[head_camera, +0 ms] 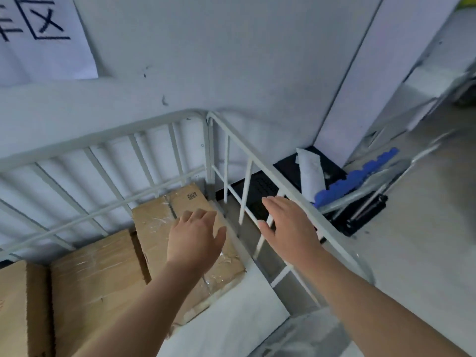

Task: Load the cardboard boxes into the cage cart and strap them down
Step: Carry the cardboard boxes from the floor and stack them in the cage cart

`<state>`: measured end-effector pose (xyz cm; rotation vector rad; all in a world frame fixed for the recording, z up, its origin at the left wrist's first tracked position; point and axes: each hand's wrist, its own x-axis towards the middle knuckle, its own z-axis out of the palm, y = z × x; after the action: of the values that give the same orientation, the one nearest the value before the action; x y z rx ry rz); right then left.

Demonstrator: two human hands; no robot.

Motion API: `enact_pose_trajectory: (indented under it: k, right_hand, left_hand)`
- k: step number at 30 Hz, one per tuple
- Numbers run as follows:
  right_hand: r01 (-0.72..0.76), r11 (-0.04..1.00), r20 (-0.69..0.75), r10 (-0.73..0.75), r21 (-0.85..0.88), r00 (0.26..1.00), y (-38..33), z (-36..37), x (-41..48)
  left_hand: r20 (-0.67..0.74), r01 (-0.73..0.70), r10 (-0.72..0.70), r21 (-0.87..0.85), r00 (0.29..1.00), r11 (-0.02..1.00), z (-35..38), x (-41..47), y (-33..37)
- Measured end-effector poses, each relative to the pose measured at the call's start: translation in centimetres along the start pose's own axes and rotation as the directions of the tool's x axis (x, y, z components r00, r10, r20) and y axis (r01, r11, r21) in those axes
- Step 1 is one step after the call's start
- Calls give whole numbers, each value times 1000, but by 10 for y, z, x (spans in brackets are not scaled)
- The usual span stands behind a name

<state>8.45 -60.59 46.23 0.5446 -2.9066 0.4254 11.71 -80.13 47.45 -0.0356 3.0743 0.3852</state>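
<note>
Cardboard box (164,222) beneath left hand (194,240) — right hand (289,225) spread, empty.

Glossy-taped cardboard boxes (164,222), painted-metal cage cart (280,186)

A paper sheet (43,37) at eleven o'clock bears handwritten "区"; a cardboard box (180,215) carries a square code (unreadable).
</note>
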Motion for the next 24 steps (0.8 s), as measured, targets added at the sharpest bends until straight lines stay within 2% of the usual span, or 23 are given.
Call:
enact_pose_trajectory:
  k: [5, 11, 16, 24]
  right_hand:
    - [-194, 981, -101, 193, -2, 976, 22, -79, -80]
    - [-463, 883, -206, 440, -77, 874, 57, -155, -192]
    - [-653, 754, -325, 602, -71, 729, 86, -204, -306]
    - [-877, 481, -383, 806, -23, 452, 113, -241, -518]
  left_hand:
    - [37, -224, 225, -29, 974, 974, -39, -33, 82]
    - [58, -507, 505, 19, 861, 862, -53, -82, 194]
    - [110, -680, 675, 9, 730, 733, -40, -140, 287]
    - [222, -884, 865, -18, 451, 466, 6, -279, 428]
